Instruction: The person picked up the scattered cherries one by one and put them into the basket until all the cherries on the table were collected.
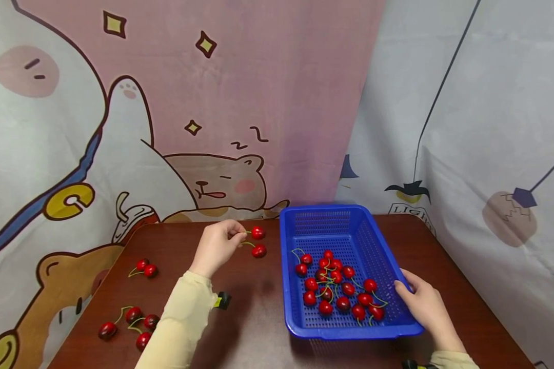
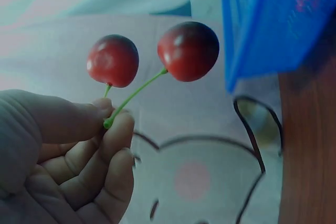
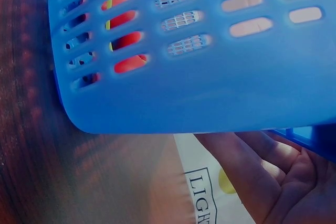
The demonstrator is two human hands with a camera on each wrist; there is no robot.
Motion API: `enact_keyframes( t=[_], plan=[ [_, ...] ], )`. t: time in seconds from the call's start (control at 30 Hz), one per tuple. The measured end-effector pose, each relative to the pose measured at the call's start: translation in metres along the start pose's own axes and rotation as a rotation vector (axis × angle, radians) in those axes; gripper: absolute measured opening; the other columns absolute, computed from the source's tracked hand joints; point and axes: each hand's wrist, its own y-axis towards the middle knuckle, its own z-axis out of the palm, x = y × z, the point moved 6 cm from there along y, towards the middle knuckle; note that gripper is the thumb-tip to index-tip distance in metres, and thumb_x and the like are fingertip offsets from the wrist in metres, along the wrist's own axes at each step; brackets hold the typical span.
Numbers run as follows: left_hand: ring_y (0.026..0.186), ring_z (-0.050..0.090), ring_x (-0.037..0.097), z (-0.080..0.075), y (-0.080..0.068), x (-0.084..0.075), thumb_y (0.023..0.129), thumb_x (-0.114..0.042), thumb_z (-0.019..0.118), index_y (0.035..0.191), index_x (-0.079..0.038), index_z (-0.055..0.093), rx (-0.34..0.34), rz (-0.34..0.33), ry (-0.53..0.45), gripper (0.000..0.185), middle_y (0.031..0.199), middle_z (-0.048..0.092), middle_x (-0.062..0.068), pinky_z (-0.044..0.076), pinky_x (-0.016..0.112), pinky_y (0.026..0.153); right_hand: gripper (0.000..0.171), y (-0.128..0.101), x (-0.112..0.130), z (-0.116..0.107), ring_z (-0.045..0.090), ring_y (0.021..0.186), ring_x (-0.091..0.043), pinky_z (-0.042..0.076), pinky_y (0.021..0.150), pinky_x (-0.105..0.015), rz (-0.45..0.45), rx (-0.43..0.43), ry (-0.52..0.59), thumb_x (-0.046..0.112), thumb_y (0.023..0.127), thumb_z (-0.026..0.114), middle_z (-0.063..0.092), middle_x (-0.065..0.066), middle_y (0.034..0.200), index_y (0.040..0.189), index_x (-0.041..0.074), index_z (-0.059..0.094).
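Note:
My left hand pinches the green stems of a pair of red cherries just above the brown table, a little left of the blue plastic basket. In the left wrist view my left hand has thumb and forefinger closed on the joined stems, and the two cherries stick up beside the basket's corner. Several red cherries lie in the basket. My right hand grips the basket's right rim, thumb on top; the right wrist view shows the right hand under the basket wall.
More cherries lie on the table's left part: a pair and a loose cluster near the front edge. A cartoon-printed cloth hangs right behind the table. The basket sits on the table's right half.

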Motion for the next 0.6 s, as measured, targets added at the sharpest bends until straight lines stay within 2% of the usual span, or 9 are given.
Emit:
enact_keyframes(
  t=[0.2, 0.4, 0.6],
  plan=[
    [0.062, 0.064, 0.007, 0.021, 0.013, -0.033, 0.087, -0.006, 0.075, 0.083, -0.010, 0.070, 0.009, 0.075, -0.048, 0.008, 0.076, 0.068, -0.002, 0.054, 0.027, 0.059, 0.055, -0.001, 0.000, 0.001, 0.070, 0.075, -0.025, 0.057, 0.063, -0.037, 0.003, 0.002, 0.011, 0.027, 0.101, 0.055, 0.065, -0.031, 0.110, 0.140, -0.010, 0.045],
    [0.063, 0.064, 0.008, 0.043, 0.023, -0.061, 0.088, -0.006, 0.074, 0.085, -0.008, 0.070, 0.049, 0.132, -0.101, 0.005, 0.078, 0.069, -0.001, 0.054, 0.024, 0.060, 0.056, -0.001, 0.000, 0.000, 0.069, 0.075, -0.025, 0.057, 0.062, -0.037, 0.002, 0.002, 0.011, 0.028, 0.100, 0.056, 0.065, -0.031, 0.109, 0.141, -0.009, 0.045],
    [0.065, 0.063, 0.007, 0.065, 0.031, -0.087, 0.089, -0.010, 0.074, 0.087, -0.006, 0.073, 0.104, 0.182, -0.082, 0.005, 0.079, 0.071, -0.002, 0.052, 0.023, 0.062, 0.056, -0.001, 0.000, -0.001, 0.069, 0.075, -0.025, 0.056, 0.062, -0.037, 0.000, -0.004, 0.002, 0.029, 0.100, 0.055, 0.065, -0.030, 0.109, 0.141, -0.008, 0.045]
  ],
)
